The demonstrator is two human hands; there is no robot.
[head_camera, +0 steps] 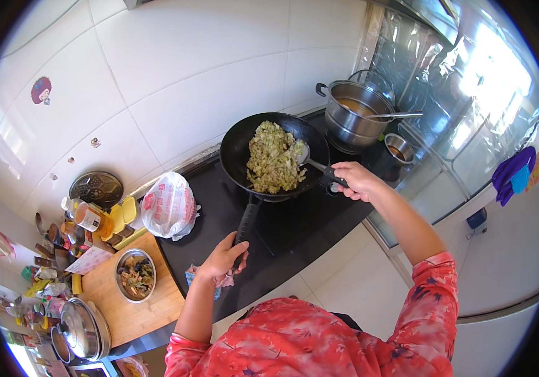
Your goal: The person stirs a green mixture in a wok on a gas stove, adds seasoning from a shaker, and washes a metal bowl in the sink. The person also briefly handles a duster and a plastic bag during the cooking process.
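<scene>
A dark wok [234, 155] stands on the black cooktop, and my left hand [226, 256] is closed round the end of its long black handle. Chopped, pale green and brownish food [271, 162] is heaped in the middle of the wok. In my right hand [356, 182] is the black handle of a metal spatula [317, 164]. The blade of the spatula rests at the right side of the heap, partly covered with food.
A steel pot [356, 127] of liquid with a utensil stands behind on the right, near a small metal bowl [399, 148]. Left of the wok are a knotted plastic bag [169, 206], a wooden cutting board [163, 301] bearing a bowl of food [136, 276], and an oil bottle [91, 219]. A cloth [193, 274] lies near my left wrist.
</scene>
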